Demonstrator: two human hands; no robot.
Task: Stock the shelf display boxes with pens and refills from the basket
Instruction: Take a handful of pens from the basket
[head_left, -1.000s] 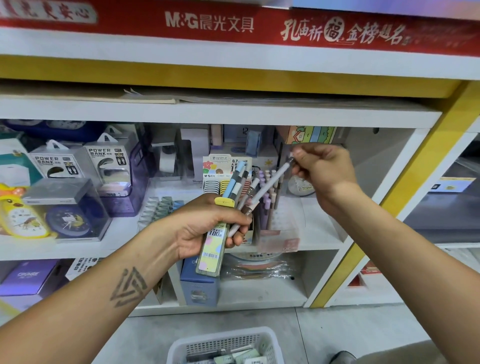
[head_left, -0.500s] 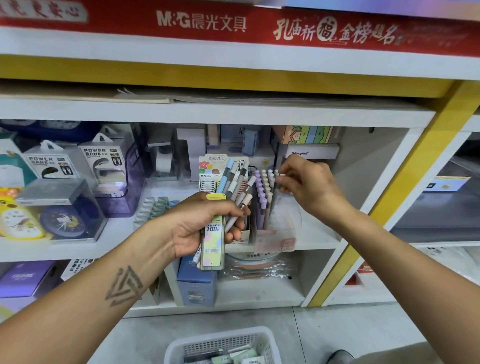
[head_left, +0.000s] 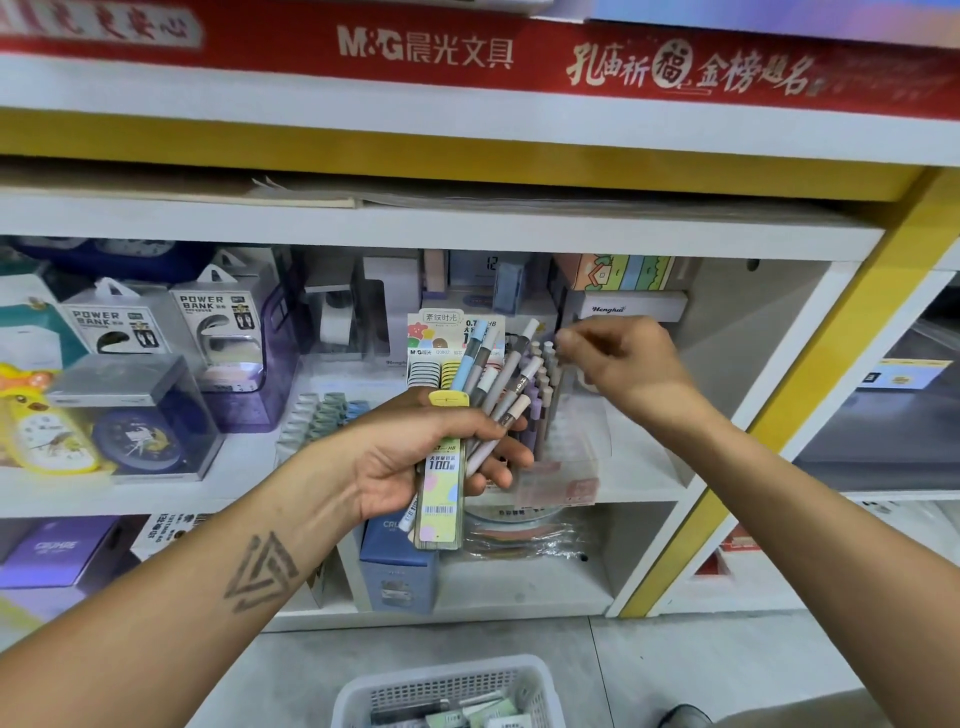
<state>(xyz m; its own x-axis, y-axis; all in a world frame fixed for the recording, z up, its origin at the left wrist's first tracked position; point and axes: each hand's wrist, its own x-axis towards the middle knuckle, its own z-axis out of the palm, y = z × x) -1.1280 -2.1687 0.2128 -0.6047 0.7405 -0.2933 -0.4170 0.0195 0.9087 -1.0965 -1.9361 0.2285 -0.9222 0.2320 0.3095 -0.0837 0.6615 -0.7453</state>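
The left hand (head_left: 415, 457) is in front of the middle shelf (head_left: 332, 467). Its fingers (head_left: 498, 457) are curled around a bunch of pens (head_left: 506, 387) and a long refill pack (head_left: 440, 493). The pens fan out upward and to the right from the grip, with their caps pointing to the back of the shelf. The refill pack hangs down below the palm; it has a yellow cap at the top and a barcode near the bottom.

The right hand (head_left: 618, 364) is higher and to the right, just above the display box (head_left: 566, 452). Its fingertips (head_left: 566, 340) are drawn together near the tops of the pens standing in the box (head_left: 543, 374). The fingertips are blurred, so I cannot tell if they pinch a pen or only touch the caps. The display box is clear and stands on the middle shelf, just behind the left hand, with a row of purple and grey pens upright in it.

On the floor below, at the bottom edge of the view, is the white basket (head_left: 524, 675) with more packs inside. Power bank boxes (head_left: 223, 322) stand on the left part of the shelf.
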